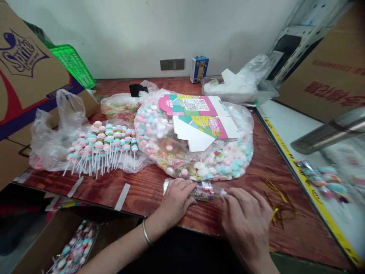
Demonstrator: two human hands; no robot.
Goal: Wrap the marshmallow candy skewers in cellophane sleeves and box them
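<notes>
My left hand (pixel 177 197) lies palm down at the table's front edge, fingers flat on a small pile of clear printed plastic bags (pixel 203 191). Just right of it, my right hand (pixel 246 217) has its fingers closed in a pinch on a small clear plastic piece with a white and red tip (pixel 224 191), apparently a bag's end; most of it is hidden. Behind both hands sits a large clear bag of pastel marshmallows (pixel 236 163), with a flattened printed carton (pixel 199 110) on top. Gold twist ties (pixel 281 203) lie right of my right hand.
Marshmallow sticks (pixel 107 142) lie in rows on plastic at left, beside a Sprite carton (pixel 25 72). A box of wrapped sticks (pixel 75 247) stands below the table. Rightward are yellow edge tape (pixel 299 171), a metal cylinder (pixel 327 131) and a clear tray (pixel 242 91).
</notes>
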